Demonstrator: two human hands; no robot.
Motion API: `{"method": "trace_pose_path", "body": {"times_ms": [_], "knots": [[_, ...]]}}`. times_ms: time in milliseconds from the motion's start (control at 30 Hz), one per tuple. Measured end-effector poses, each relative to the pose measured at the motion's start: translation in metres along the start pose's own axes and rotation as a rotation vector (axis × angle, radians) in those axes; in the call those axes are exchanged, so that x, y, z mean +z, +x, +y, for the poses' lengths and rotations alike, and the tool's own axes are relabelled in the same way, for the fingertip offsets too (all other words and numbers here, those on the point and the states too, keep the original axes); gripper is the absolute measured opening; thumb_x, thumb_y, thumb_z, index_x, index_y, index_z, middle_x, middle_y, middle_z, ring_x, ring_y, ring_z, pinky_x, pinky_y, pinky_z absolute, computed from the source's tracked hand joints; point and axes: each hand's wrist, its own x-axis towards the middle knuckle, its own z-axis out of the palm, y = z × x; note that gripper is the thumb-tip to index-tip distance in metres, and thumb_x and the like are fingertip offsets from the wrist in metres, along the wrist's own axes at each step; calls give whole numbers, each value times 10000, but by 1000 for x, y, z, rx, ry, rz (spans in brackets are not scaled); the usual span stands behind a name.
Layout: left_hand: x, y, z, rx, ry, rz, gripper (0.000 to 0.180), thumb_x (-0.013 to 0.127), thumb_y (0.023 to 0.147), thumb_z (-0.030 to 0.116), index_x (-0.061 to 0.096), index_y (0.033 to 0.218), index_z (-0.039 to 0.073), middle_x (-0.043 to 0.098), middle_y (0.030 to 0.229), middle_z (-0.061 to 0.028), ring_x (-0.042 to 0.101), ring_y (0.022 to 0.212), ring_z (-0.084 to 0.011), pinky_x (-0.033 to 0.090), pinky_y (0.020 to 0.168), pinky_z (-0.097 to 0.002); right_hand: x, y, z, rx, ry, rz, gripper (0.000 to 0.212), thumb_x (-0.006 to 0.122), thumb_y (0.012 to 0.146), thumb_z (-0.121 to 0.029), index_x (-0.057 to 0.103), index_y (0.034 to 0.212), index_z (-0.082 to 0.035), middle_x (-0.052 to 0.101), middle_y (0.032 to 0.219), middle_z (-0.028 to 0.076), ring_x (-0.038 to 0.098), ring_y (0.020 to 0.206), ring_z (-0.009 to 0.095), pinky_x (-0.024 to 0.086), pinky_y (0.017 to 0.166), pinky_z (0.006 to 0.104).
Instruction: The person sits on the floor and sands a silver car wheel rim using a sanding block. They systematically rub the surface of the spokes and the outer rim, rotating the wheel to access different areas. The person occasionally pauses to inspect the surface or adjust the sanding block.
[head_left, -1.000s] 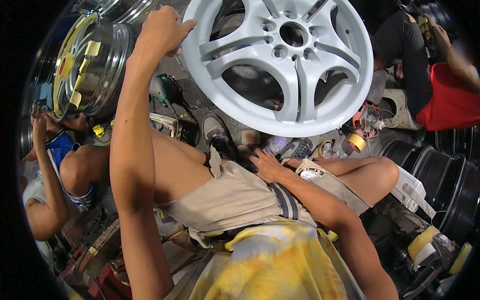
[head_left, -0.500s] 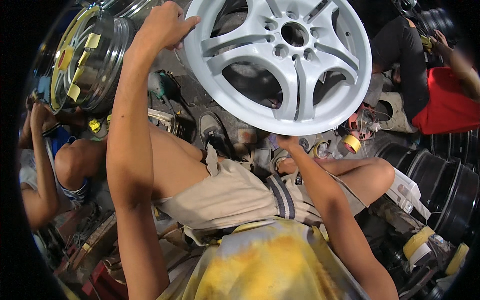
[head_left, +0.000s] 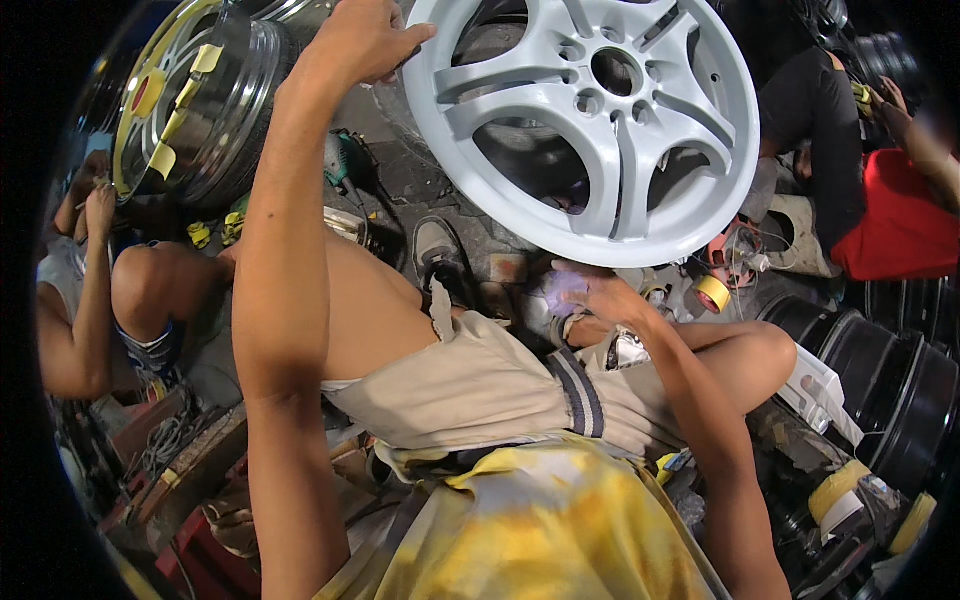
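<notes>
Grey floor; left fingers half-curled, gripping white wheel.

The right hand, partly hidden by the wheel before, now shows below it, touching a purple wad.

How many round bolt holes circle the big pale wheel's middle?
5 on the pale grey spoked wheel: top hole, right hole, lower-right hole, lower-left hole, upper-left hole. None looks hidden.
</notes>
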Motion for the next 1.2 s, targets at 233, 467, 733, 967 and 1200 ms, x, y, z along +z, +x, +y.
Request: {"method": "trace_pose_path", "body": {"times_ms": [233,467,733,967,1200], "knots": [[15,-2,-18,279,-30,132,387,718,935,356,748,886,-26,671,615,-132,666,552,-240,552,626,-382,-3,-62,-83,189,342,18,408,647,935,18,610,1324,-101,665,1109,88,662,1001,201,536,933,311],[23,5,4,205,-59,244,439,725,918,333,699,1191,-9,708,1018,-220,688,935,-333,531,871,-424,-33,-118,-165,-432,-191,439,407,682,874,-7,656,1278,-48,666,1027,185,675,869,357,563,788,359],[66,70,-8,72,-237,94,647,630,951,525,654,1238,-55,690,1133,-325,694,1053,-434,526,928,-492,-55,-17,-184,-501,-535,681,335,603,842,10,734,1144,-49,634,891,145,677,818,358,559,742,458],[86,66,-8,0,-357,200,558,616,962,450,650,1125,-82,684,1077,-339,655,1075,-489,495,930,-517,-46,13,-196,-606,-333,513,281,627,822,12,766,1059,-46,612,868,163,651,858,369,524,807,467],[84,63,-11,-21,-383,180,525,615,968,429,656,1097,-78,683,1074,-338,654,1064,-497,499,919,-522,-40,8,-196,-588,-411,510,223,605,865,-9,732,1048,-19,616,911,176,647,910,381,524,811,491]]}}
